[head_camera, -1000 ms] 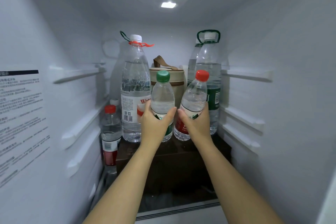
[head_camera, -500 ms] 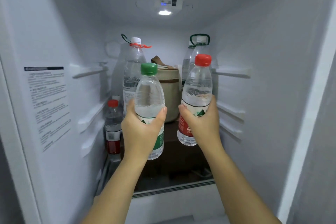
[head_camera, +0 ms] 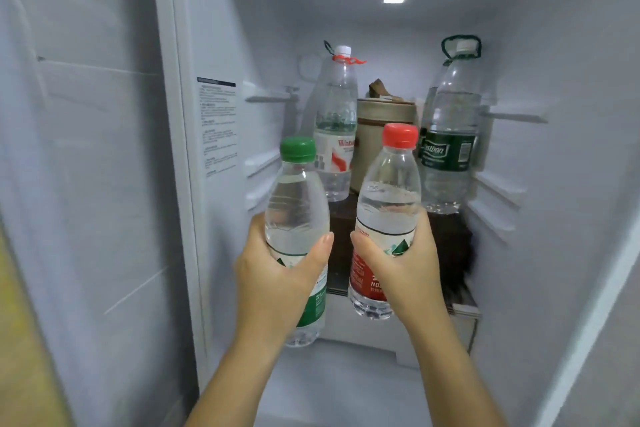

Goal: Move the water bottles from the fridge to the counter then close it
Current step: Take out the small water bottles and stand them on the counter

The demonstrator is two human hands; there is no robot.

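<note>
My left hand [head_camera: 277,274] grips a small green-capped water bottle [head_camera: 296,215] around its label, upright. A small red-capped water bottle [head_camera: 388,204] stands upright in the grip of my right hand [head_camera: 405,263]. Both bottles are in the air in front of the open fridge, clear of its dark shelf [head_camera: 450,239]. Two large water bottles stay on that shelf: one with a white cap and red label [head_camera: 336,121] at the left, one with a green label and handle [head_camera: 450,139] at the right.
A beige cylindrical bag [head_camera: 384,139] stands between the large bottles at the back. The open fridge door [head_camera: 86,166] stands to the left. The fridge's white side walls carry shelf rails [head_camera: 498,198]. A printed sticker [head_camera: 218,125] is on the left inner wall.
Both hands have lifted the two small bottles off the shelf and drawn them back out of the fridge. The view has pulled away and shifted left, so the door now shows.
</note>
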